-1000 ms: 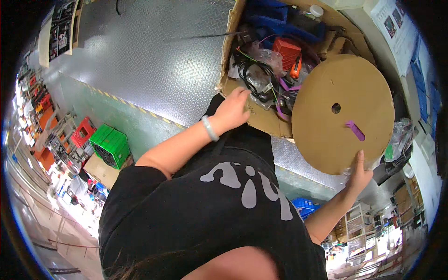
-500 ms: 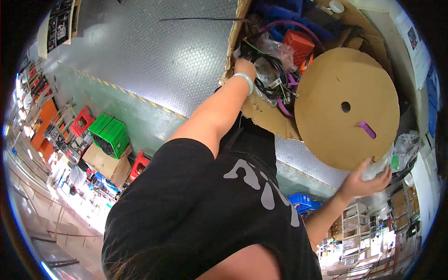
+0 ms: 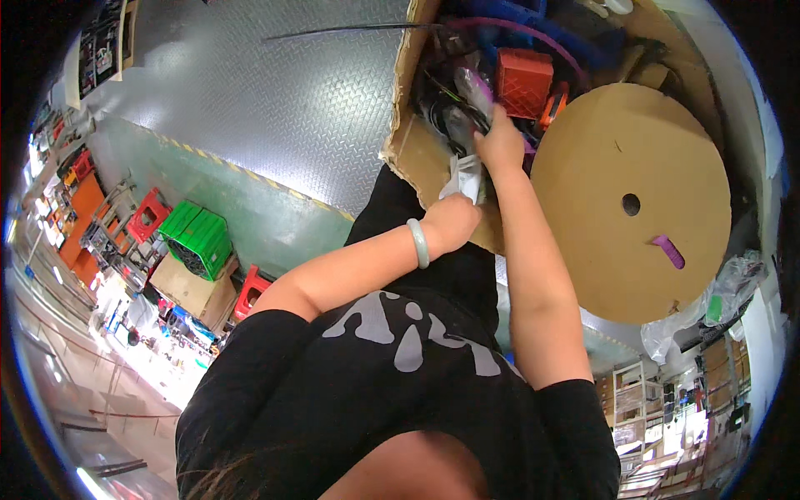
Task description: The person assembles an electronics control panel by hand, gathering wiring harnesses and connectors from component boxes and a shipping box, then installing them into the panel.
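Note:
My left hand (image 3: 454,223) is closed on the lower end of a crumpled white plastic piece (image 3: 465,177), at the near side of a large cardboard box (image 3: 407,152). Just beyond it, my right hand (image 3: 502,146) reaches into the box, its fingers curled against a clear plastic bag (image 3: 473,87) with something purple in it. What those fingers grip, if anything, is hidden. Dark cables (image 3: 435,93) lie tangled left of the bag. A red crate-like block (image 3: 525,82) sits beyond my right hand, beside an orange object (image 3: 553,106).
A large round cardboard reel (image 3: 583,192) leans over the box's right part. Blue bins (image 3: 575,42) lie deeper inside. A thin black strip (image 3: 333,31) sticks out over the metal tread-plate floor (image 3: 275,100). Clear plastic (image 3: 733,287) hangs at the right. A green crate (image 3: 196,237) and red stools (image 3: 148,215) stand left.
My right hand has left the reel's lower edge and moved into the box. My left hand has come back toward me, now on the white plastic. The clear bag has shifted.

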Action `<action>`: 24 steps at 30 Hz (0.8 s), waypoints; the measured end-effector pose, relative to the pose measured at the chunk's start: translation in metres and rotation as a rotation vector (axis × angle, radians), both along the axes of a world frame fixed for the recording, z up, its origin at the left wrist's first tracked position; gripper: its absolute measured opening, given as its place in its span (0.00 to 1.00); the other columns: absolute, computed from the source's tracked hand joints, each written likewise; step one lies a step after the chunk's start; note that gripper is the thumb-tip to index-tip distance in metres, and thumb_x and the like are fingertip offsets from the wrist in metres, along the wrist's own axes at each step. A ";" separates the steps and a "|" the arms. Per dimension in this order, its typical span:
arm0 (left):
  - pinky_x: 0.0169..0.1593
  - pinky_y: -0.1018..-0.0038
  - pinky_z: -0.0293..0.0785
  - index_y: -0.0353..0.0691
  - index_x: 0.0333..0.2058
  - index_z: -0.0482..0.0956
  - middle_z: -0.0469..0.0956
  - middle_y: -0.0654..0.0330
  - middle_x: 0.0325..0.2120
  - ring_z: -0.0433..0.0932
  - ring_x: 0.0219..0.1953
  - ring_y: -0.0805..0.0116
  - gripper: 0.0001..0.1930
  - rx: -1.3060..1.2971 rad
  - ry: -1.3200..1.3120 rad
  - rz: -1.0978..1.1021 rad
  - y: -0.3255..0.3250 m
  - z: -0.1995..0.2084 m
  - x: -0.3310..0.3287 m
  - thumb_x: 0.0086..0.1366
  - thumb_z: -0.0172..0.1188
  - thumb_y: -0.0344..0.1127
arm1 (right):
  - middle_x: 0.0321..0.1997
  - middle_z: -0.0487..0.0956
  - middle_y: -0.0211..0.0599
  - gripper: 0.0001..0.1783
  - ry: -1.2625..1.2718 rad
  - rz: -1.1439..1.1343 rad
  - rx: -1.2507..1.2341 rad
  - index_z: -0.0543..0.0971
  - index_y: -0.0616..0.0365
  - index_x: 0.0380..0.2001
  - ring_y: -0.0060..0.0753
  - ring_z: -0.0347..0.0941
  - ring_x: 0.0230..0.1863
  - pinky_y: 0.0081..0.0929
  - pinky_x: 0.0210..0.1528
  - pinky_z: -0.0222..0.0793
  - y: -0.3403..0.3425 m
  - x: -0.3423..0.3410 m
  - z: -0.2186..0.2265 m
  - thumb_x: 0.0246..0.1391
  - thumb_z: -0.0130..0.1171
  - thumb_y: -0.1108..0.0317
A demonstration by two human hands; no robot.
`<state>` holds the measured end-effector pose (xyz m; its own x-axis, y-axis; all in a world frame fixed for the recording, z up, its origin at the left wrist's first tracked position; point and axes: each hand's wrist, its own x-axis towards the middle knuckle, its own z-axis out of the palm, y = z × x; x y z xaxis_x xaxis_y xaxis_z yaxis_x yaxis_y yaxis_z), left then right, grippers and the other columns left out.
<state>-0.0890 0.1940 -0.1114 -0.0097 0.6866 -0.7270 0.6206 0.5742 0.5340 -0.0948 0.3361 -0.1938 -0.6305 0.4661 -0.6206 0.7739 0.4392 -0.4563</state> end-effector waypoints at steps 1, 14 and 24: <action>0.38 0.63 0.74 0.35 0.25 0.79 0.76 0.50 0.28 0.76 0.34 0.53 0.08 0.066 -0.019 -0.008 -0.003 -0.001 -0.002 0.53 0.51 0.29 | 0.34 0.77 0.52 0.28 -0.001 0.061 -0.015 0.69 0.56 0.47 0.53 0.75 0.37 0.43 0.40 0.70 -0.004 0.009 -0.001 0.39 0.63 0.66; 0.37 0.63 0.73 0.35 0.17 0.75 0.74 0.53 0.21 0.73 0.31 0.54 0.06 0.280 -0.187 0.112 -0.020 0.050 -0.017 0.44 0.55 0.31 | 0.26 0.75 0.46 0.09 -0.066 0.534 -0.154 0.72 0.59 0.25 0.50 0.74 0.32 0.42 0.34 0.70 0.001 0.112 0.151 0.34 0.57 0.74; 0.40 0.65 0.70 0.37 0.28 0.75 0.74 0.55 0.27 0.72 0.33 0.54 0.08 0.558 -0.416 0.375 -0.026 0.058 0.003 0.45 0.59 0.29 | 0.28 0.76 0.44 0.16 -0.197 0.474 -0.266 0.78 0.59 0.31 0.47 0.74 0.33 0.39 0.36 0.70 0.014 0.128 0.214 0.30 0.61 0.73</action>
<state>-0.0859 0.1681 -0.0530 -0.1155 0.9556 -0.2709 0.1251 0.2846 0.9505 0.0335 0.3502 0.0200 -0.5932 -0.0274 -0.8046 0.6021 0.6483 -0.4660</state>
